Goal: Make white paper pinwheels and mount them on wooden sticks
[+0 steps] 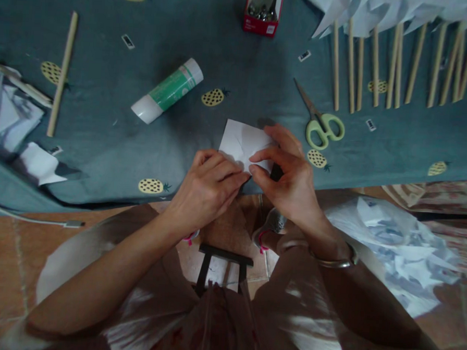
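A small white square of paper (239, 136) lies at the table's near edge, with faint creases on it. My left hand (211, 181) is closed on its near left edge, fingers bent over the paper. My right hand (286, 170) holds the right side of the paper, thumb and index finger almost meeting near its lower middle and another finger at the far right corner. The fingertips hide the paper's near edge. Just right of my right hand lie green-handled scissors (325, 130), blades partly crossed and pointing away. A green and white glue stick (169, 90) lies capped to the left.
Pinwheel-like white papers on wooden sticks (374, 67) line the back right. A red box (260, 25) holds small metal pieces. A loose wooden stick (62, 74) and folded white papers (9, 113) are at left. A plastic bag of papers (394, 241) sits below at right.
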Tool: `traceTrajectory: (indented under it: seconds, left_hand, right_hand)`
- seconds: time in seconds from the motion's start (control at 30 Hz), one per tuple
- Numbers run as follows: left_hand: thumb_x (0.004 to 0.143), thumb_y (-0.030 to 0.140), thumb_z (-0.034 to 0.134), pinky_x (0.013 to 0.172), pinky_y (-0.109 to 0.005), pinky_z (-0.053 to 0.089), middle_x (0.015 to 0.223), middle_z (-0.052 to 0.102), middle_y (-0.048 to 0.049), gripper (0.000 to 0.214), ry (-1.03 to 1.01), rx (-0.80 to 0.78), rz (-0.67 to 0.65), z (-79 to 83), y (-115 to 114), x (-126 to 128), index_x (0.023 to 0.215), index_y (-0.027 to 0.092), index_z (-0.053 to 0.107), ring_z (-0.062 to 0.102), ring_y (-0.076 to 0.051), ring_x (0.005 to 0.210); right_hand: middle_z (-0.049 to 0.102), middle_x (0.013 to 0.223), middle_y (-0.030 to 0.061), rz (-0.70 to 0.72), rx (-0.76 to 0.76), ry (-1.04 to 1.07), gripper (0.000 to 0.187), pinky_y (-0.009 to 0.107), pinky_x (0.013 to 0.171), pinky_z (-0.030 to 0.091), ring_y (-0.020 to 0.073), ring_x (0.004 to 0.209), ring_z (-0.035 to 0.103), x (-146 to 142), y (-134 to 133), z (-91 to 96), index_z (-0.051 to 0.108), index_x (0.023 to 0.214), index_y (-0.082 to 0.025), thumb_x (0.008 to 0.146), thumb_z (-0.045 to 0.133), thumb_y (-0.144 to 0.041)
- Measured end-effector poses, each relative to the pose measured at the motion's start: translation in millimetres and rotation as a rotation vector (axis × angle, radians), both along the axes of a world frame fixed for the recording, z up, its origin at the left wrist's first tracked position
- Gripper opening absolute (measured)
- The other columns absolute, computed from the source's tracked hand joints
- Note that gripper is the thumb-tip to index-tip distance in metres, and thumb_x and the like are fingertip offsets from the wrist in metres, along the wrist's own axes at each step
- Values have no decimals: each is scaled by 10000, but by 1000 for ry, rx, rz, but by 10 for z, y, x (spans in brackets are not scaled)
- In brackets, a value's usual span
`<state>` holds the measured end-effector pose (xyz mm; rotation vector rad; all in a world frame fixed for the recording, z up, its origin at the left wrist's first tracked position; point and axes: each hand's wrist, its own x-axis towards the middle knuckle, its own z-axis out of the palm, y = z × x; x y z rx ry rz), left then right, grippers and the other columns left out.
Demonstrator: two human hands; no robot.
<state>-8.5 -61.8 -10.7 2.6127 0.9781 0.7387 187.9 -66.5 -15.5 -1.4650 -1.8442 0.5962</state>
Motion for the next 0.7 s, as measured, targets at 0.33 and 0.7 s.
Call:
traceTrajectory:
  seconds: [0.33, 0.7]
  left_hand:
    - [933, 160, 570, 864, -416, 456, 973, 738, -71, 170, -33, -5, -18, -9, 5, -6, 1038, 174, 703, 638, -227, 917]
    - [947, 212, 568, 833, -426, 439, 977, 723, -72, 152, 13, 10, 30, -1, -1, 18, 1002, 193, 708, 625, -238, 935]
  right_hand:
    - [588, 1399, 22, 38, 63, -57, 207, 575, 1163, 386, 289, 1418, 440, -22, -49, -12, 714, 944, -305, 860, 613, -145]
    - [558, 1443, 66, 72, 195, -205, 231, 547, 1125, 397, 264, 1476, 370, -114, -158, -108, 623, 1031, -288, 949, 438, -177]
